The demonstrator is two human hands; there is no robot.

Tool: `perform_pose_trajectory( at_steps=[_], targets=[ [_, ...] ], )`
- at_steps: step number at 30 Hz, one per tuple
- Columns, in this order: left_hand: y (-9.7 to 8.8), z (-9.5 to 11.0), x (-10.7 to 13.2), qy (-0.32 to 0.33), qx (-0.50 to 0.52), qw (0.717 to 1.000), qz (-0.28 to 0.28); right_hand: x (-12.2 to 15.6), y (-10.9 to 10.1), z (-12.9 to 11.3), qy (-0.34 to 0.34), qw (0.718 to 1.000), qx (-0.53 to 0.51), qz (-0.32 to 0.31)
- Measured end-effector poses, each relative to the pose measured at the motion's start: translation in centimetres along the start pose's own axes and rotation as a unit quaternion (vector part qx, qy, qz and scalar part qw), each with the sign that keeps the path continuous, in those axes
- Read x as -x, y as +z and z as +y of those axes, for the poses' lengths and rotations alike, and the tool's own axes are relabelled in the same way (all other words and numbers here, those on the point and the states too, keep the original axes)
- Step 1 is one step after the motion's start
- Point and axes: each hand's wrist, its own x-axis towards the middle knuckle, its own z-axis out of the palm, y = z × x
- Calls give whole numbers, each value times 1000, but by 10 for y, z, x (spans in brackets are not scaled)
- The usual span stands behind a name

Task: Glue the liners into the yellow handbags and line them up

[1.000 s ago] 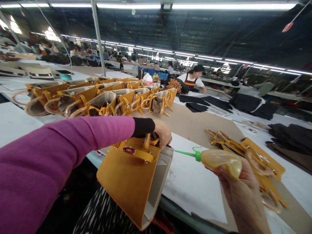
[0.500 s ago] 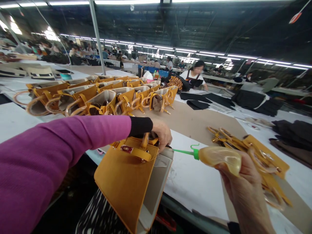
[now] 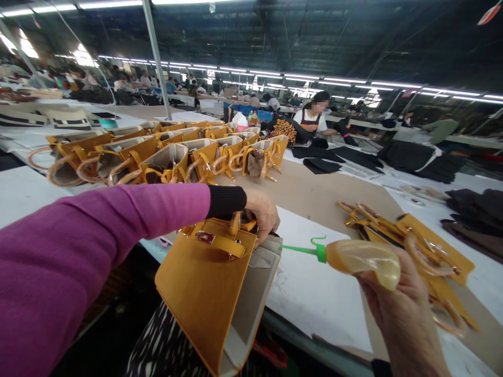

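Note:
My left hand (image 3: 262, 213), in a magenta sleeve with a black cuff, is closed on the top of a mustard-yellow handbag (image 3: 208, 293) held over the table's near edge. The bag has a grey side panel and a red clasp. My right hand (image 3: 396, 309) grips a soft yellowish squeeze bottle (image 3: 363, 257) with a green nozzle. The nozzle's thin tip (image 3: 294, 248) points at the bag's upper right corner, just by my left fingers.
Rows of upright mustard handbags (image 3: 157, 157) fill the table's far left. A pile of flat yellow bag parts (image 3: 416, 251) lies to the right on brown paper (image 3: 314, 193). Dark fabric stacks (image 3: 471, 209) lie further right. A person in a white shirt (image 3: 312, 118) works behind.
The nozzle tip has stayed at the bag's top corner. Bag and bottle have shifted slightly right and down in view; both hands keep their grip.

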Motion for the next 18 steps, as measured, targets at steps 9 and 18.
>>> perform_pose_trajectory(
  at_steps=[9, 18],
  targets=[
    [2, 8, 4, 51, -122, 990, -48, -4, -15, 16, -15, 1000, -6, -14],
    [-3, 33, 16, 56, -388, 862, -322, -2, -16, 19, 16, 999, -32, 7]
  ],
)
